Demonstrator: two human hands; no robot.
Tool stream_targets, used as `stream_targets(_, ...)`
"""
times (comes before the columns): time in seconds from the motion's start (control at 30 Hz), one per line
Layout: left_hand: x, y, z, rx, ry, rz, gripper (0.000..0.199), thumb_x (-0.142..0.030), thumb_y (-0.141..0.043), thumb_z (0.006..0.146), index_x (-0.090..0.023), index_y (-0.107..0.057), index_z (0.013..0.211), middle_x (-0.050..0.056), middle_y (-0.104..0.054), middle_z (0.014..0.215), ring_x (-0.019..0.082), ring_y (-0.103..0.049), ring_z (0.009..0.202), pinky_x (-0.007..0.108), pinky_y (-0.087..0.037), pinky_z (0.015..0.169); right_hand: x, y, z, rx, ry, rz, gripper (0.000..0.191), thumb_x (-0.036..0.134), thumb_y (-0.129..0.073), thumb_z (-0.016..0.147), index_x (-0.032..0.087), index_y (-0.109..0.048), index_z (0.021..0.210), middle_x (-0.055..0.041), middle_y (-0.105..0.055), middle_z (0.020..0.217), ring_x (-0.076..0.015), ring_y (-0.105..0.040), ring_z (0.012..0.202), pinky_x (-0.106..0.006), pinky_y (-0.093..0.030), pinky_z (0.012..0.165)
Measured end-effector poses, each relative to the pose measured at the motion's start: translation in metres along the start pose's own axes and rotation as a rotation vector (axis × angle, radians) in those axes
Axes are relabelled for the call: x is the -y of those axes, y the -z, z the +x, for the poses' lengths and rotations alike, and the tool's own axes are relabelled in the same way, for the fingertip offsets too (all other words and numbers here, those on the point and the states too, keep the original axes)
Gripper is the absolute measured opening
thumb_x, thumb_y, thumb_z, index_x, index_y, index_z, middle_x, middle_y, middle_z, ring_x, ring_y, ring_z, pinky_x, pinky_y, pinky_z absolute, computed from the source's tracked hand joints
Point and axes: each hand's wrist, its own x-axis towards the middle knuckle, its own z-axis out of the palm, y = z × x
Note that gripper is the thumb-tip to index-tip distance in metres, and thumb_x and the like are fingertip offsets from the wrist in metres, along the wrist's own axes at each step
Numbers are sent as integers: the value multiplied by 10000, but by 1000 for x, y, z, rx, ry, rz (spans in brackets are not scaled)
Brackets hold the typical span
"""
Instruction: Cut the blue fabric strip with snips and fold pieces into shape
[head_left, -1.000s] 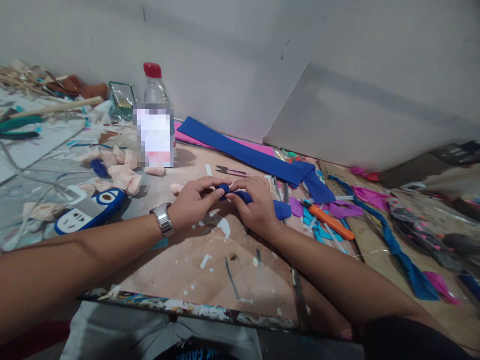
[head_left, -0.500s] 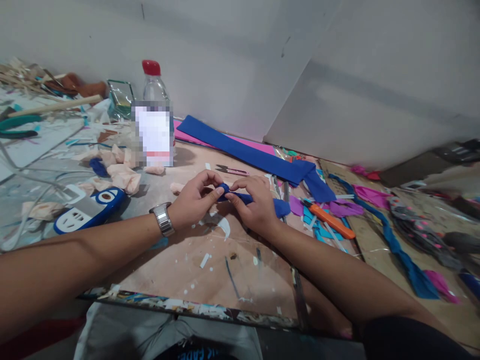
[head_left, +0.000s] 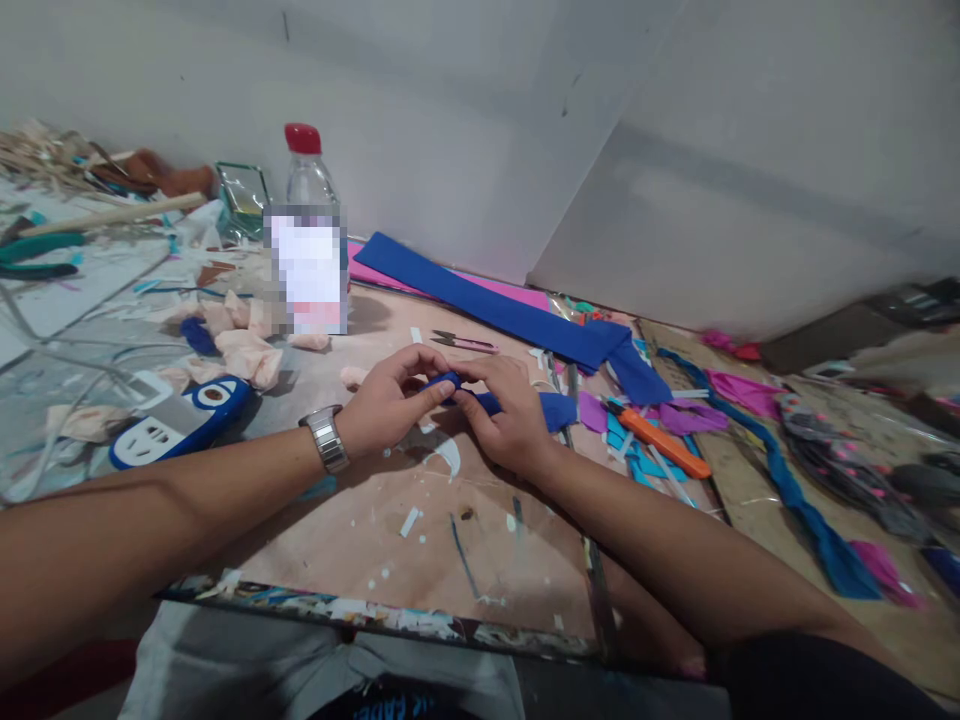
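Both hands meet over the middle of the table, pinching a strip of blue crepe paper (head_left: 559,411). My left hand (head_left: 394,398), below a metal watch, grips the small bunched end of the strip between thumb and fingers. My right hand (head_left: 506,412) is closed on the same strip just beside it, thumb against index finger. From under the right hand the loose tail runs out to the right. Behind the hands lie pink-handled thread snips (head_left: 465,343). A longer folded blue crepe strip (head_left: 480,300) rests at the back by the wall.
An orange utility knife (head_left: 664,440) lies on paper scraps at the right. To the left are a blue and white power strip (head_left: 180,420) and crumpled peach paper pieces (head_left: 247,355). A red-capped bottle (head_left: 304,140) stands behind a blurred-out phone-like rectangle (head_left: 311,270).
My fingers have shifted slightly around the bunched blue end, which now shows as a longer piece by the left thumb. The tail has moved a little. Everything else stays in place.
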Motion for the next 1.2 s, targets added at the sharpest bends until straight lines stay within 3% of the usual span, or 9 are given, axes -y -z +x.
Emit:
stream_targets(0.23, -2, -1, 0, -9, 35, -102, 277, -335, -774, 869, -215, -555, 990, -6, -646, 886, 103, -624, 727, 202, -485, 595, 0, -1, -2, -25, -9, 11, 156, 284, -588, 1009, 234, -617, 1154, -72, -732, 1079, -251, -670, 981, -458, -446, 945)
stream_targets(0.43, -5, 1, -1, 22, 229, -251, 147, -360, -601, 966, -220, -601, 1011, -58, -552, 632, 68, -433, 418, 203, -352, 409, -2, -1, -3, -108, -43, 25, 164, 347, -539, 1036, 241, -583, 1154, -67, -706, 1057, -253, -655, 983, -456, -454, 947)
stream_targets(0.67, -1, -1, -1, 6, 102, -87, 246, -378, -745, 888, -189, -666, 1024, 12, -681, 842, 69, -535, 560, 193, -418, 477, -2, -1, -2, -129, -75, 11, 239, 446, -489, 1054, 248, -581, 1153, -72, -701, 1052, -257, -655, 986, -457, -470, 940)
stream_targets(0.97, -3, -2, -1, -41, 170, -59, 305, -487, -714, 912, -200, -618, 951, -31, -601, 639, 69, -459, 443, 200, -381, 415, -2, -2, -3, -135, -67, 9, 222, 425, -496, 1051, 253, -582, 1161, -69, -700, 1068, -255, -657, 996, -461, -470, 953)
stream_targets(1.2, -1, -1, 0, -121, 146, -113, 308, -492, -664, 937, -207, -559, 883, -30, -588, 710, 68, -480, 484, 176, -373, 414, -3, -1, -4, -160, -103, -62, 232, 448, -533, 1031, 250, -602, 1130, -72, -710, 1066, -269, -651, 1018, -473, -439, 981)
